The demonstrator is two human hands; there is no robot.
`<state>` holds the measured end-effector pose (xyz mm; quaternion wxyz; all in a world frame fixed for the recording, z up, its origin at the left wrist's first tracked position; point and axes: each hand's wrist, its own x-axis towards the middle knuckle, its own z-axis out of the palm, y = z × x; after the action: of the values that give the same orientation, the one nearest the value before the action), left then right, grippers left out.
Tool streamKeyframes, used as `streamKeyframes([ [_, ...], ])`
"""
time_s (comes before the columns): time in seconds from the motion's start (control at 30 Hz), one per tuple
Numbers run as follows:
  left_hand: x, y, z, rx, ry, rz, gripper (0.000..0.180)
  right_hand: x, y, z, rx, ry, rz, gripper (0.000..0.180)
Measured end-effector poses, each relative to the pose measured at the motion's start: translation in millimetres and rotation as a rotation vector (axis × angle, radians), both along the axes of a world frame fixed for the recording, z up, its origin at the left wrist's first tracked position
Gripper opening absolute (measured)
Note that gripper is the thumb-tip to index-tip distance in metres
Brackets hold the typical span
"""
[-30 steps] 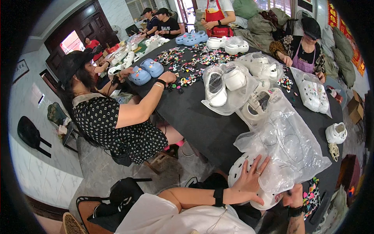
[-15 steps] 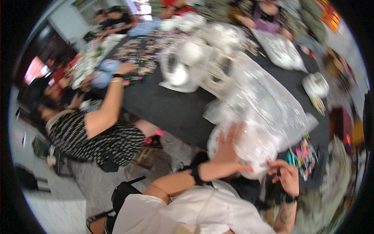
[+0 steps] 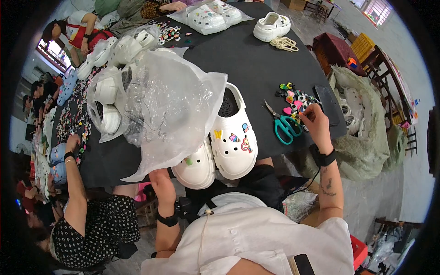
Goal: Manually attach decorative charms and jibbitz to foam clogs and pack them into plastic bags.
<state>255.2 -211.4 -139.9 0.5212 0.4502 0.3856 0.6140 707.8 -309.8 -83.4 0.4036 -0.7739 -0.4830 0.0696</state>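
Right hand in the charms, left hand under the plastic bag, white clogs between them.

The right hand [image 3: 315, 123] sits at about 3 o'clock on the black counter [image 3: 247, 59], fingers curled into the pile of coloured charms [image 3: 293, 98], though whether that grip has actually pinched one I cannot tell. Teal-handled scissors [image 3: 285, 126] lie just beside it, toward the centre. The left hand [image 3: 158, 176] is down at 7 o'clock at the counter edge, mostly tucked beneath the big clear plastic bag [image 3: 169, 110] (its grip is hidden). The pair of white clogs [image 3: 231, 137] rests dead centre at the near edge, one already wearing several charms, the other half under the bag. A dark phone [image 3: 327, 104] lies beyond the charms.
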Motion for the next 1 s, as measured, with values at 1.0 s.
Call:
streamKeyframes([
  [1.0,15.4,11.7,-1.7,-0.026,-0.357,-0.093,0.046,-159.6,37.0,13.3,-0.071,-0.346,0.547,0.018],
])
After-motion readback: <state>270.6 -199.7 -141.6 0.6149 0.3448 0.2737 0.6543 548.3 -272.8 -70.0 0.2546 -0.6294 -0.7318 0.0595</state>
